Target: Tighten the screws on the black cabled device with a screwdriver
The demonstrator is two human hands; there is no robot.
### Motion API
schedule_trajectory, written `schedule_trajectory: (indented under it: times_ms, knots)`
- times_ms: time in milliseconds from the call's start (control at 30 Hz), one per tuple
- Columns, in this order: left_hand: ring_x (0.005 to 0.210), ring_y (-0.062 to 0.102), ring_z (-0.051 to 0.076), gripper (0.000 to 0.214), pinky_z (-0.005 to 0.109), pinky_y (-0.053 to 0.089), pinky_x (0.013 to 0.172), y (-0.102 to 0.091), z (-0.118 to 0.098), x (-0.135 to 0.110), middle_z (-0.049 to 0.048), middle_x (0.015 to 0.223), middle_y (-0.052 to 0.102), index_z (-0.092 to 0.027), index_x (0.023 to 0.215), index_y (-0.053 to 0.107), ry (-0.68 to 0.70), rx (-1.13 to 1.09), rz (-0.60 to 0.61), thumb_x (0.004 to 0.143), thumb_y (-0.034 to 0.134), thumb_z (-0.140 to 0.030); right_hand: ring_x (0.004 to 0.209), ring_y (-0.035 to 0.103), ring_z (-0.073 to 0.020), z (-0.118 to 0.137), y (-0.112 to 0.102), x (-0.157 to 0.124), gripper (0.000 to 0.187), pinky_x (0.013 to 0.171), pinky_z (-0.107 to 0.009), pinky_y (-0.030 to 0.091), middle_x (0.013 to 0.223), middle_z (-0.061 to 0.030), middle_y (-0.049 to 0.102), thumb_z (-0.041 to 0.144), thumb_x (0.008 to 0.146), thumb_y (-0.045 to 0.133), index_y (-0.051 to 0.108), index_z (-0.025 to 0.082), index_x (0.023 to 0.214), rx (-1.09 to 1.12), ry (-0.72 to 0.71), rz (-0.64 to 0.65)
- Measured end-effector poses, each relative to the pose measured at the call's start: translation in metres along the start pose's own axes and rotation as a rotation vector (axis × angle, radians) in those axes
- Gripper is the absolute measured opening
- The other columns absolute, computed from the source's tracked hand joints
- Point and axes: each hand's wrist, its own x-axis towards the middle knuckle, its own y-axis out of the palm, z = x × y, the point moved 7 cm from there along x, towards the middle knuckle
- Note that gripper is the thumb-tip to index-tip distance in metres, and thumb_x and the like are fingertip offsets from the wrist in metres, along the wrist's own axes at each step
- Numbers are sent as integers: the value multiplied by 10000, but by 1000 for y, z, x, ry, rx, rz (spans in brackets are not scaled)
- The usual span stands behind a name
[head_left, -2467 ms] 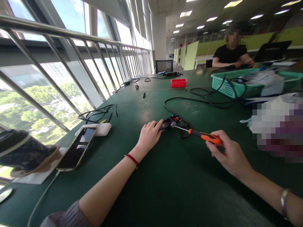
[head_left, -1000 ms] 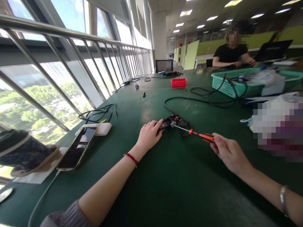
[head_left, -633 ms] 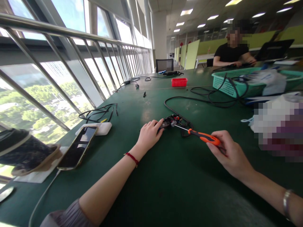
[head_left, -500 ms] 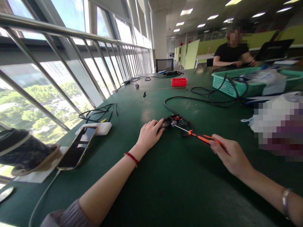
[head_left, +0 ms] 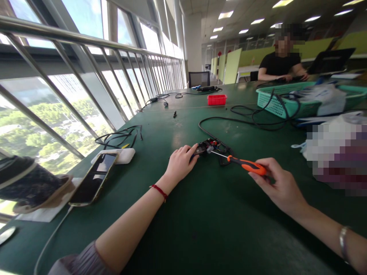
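Right hand (head_left: 276,185) pinches screwdriver (head_left: 249,165); the latter has rolled since a moment ago, apparently mid-turn; left hand (head_left: 180,162) clasps dark device (head_left: 204,148) on counter (head_left: 195,233).

I can't properly see the nine o'clock side of the black gadget (head_left: 204,146) — the left hand (head_left: 181,162) covers it. The tip of the screwdriver (head_left: 250,166) is too small to make out, its butt hidden in the right hand (head_left: 279,185). Toward three o'clock a bag (head_left: 338,149) is blurred and cut off — at eight, a white disc (head_left: 7,235) is clipped too.
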Motion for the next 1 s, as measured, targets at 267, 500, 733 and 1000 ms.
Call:
schedule_trajectory:
  times_ms: [267, 500, 733, 1000]
  knots:
    - [928, 591, 186, 417, 313, 469, 798, 0, 0, 0, 59, 1062, 614, -189, 1341, 452, 10, -1, -4, 966, 376, -355, 351, 430, -101, -6, 5, 0, 392, 378, -236, 334, 439, 54, 437, 525, 888, 448, 452, 225, 635, 4, 96, 88]
    - [936, 590, 188, 420, 315, 466, 804, 3, 2, 0, 56, 1080, 612, -199, 1351, 440, 8, 5, 4, 966, 369, -352, 484, 558, -118, -4, 0, -2, 203, 437, -227, 435, 676, 21, 588, 401, 864, 539, 480, 224, 944, 60, 51, -27]
    - [942, 595, 185, 411, 310, 466, 813, 0, 0, 0, 55, 1073, 618, -197, 1350, 442, 0, 15, 10, 964, 376, -324, 385, 426, -107, -9, 7, 0, 452, 407, -250, 318, 453, 37, 424, 513, 912, 397, 426, 223, 565, -65, 89, 89]
    - [934, 594, 185, 411, 309, 467, 798, 2, 1, 0, 57, 1071, 615, -195, 1349, 446, 3, 12, 6, 962, 377, -313, 480, 537, -115, -6, 2, 0, 176, 458, -230, 427, 617, 50, 532, 394, 889, 506, 465, 229, 934, 90, 69, -9]
